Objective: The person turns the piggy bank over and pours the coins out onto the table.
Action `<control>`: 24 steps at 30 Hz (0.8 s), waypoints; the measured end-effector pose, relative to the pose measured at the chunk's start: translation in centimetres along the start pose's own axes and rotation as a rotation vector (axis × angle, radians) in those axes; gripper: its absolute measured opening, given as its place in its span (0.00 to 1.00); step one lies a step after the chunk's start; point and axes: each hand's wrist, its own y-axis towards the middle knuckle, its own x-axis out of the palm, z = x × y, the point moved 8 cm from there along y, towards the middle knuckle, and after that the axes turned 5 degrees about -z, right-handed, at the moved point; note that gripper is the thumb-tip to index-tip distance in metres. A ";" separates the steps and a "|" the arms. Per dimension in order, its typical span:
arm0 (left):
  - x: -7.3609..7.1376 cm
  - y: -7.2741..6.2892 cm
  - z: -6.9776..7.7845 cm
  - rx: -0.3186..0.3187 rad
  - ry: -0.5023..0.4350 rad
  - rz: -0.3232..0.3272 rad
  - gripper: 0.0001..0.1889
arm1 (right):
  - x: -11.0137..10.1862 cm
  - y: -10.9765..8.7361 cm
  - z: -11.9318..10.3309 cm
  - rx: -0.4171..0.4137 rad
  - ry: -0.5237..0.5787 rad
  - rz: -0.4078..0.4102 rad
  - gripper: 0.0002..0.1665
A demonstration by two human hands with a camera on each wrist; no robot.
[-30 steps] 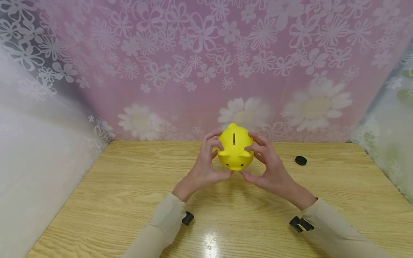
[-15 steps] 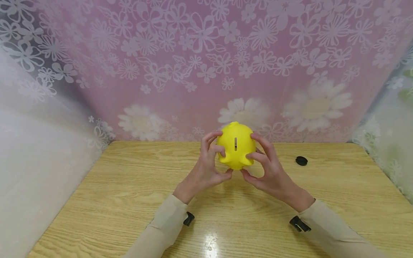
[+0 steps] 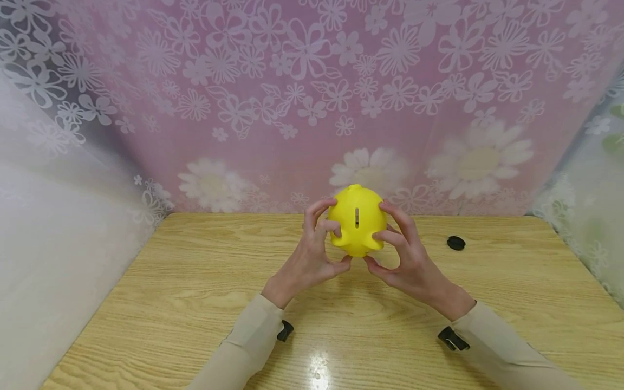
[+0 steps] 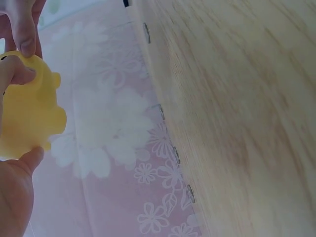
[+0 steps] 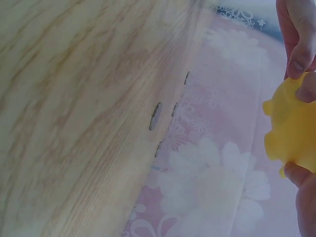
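A yellow piggy bank (image 3: pixel 358 233) hangs above the table between both hands, its slot facing up towards the head camera. My left hand (image 3: pixel 312 252) grips its left side, with the thumb at the snout end and curled fingers by the ear and flank. On the opposite side my right hand (image 3: pixel 414 260) holds it the same way. The wrist views show stubby feet on the piggy bank (image 4: pixel 34 116), clear of the tabletop. Several coins (image 5: pixel 155 116) lie flat on the wood in the wrist views; in the head view they are hidden.
A black round plug-like disc (image 3: pixel 455 243) lies on the wooden table (image 3: pixel 195 292), right of the hands. Behind the table's far edge hangs a pink flowered curtain (image 3: pixel 273 157); pale curtains hang at both sides. Black camera mounts (image 3: pixel 453 338) sit at the wrists.
The piggy bank has tipped snout-down and shifted slightly right, so its eyes no longer show in the head view. Both hands keep their grip. Over the last half second almost nothing moves.
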 end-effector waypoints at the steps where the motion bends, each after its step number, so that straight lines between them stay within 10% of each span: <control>1: 0.0 0.0 0.0 0.001 -0.001 0.000 0.33 | 0.0 0.0 0.0 0.000 0.001 0.001 0.24; 24: 0.2 -0.4 -1.5 -0.131 -0.217 -0.074 0.43 | -0.1 -0.9 1.7 0.188 0.105 -0.009 0.45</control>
